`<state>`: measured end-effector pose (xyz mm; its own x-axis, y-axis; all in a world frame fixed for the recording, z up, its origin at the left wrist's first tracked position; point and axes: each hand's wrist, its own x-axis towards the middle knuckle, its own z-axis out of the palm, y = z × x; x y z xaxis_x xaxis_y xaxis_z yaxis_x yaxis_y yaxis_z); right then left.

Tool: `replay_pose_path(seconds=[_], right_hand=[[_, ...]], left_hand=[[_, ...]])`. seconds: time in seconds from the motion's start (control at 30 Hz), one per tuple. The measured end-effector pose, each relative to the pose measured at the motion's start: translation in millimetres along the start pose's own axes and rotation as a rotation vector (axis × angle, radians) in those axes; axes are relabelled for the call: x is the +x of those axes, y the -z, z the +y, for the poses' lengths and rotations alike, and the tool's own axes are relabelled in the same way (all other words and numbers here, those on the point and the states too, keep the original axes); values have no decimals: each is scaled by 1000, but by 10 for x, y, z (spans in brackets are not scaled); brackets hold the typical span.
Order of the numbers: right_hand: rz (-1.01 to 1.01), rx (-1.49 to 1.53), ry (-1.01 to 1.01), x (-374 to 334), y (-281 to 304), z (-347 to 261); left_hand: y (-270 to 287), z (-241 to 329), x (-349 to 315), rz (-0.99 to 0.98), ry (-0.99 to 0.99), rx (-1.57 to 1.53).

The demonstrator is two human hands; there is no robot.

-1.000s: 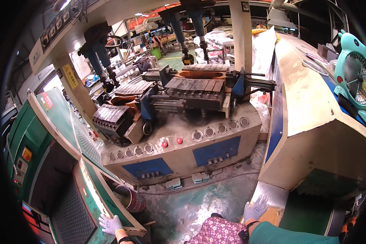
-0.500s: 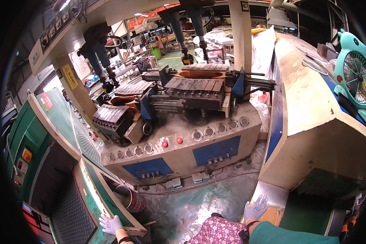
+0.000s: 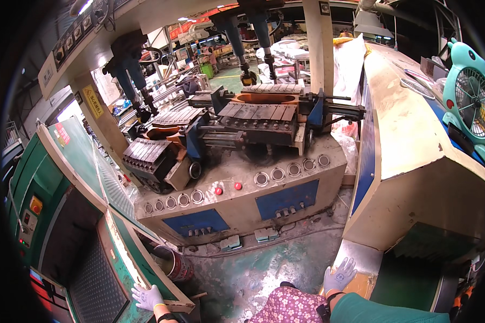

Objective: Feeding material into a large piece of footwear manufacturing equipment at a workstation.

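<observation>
My left hand (image 3: 147, 296), in a pale grey work glove, rests with fingers spread on the edge of the green machine (image 3: 125, 258) at the lower left. On the other side my right hand (image 3: 339, 276), gloved alike, lies flat on the metal and tan ledge (image 3: 364, 259) of the beige machine (image 3: 415, 199). Neither hand holds anything. Between and beyond them stands a two-station press (image 3: 237, 210) with slatted metal clamps (image 3: 258, 116), round gauges and two red buttons (image 3: 237, 186).
Two foot pedals (image 3: 265, 234) sit on the floor before the press, with a cable beside them. A bucket (image 3: 179, 265) stands near my left hand. A teal animal-shaped fan (image 3: 473, 99) is on the beige machine. Dark rollers hang above the clamps.
</observation>
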<state>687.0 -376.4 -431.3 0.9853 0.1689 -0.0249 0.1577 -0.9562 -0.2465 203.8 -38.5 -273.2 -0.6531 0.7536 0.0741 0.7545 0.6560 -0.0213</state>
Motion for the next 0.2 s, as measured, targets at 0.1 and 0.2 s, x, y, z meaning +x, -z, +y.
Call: replay_pose_path(seconds=[0.1,0.2], right_hand=[[2,0,-1,4,-15,-1],[9,-6,4,6,-45,16]], left_hand=[[-13,-8,16,-1,2,5],[-49,-21,60,-18,9,-13]])
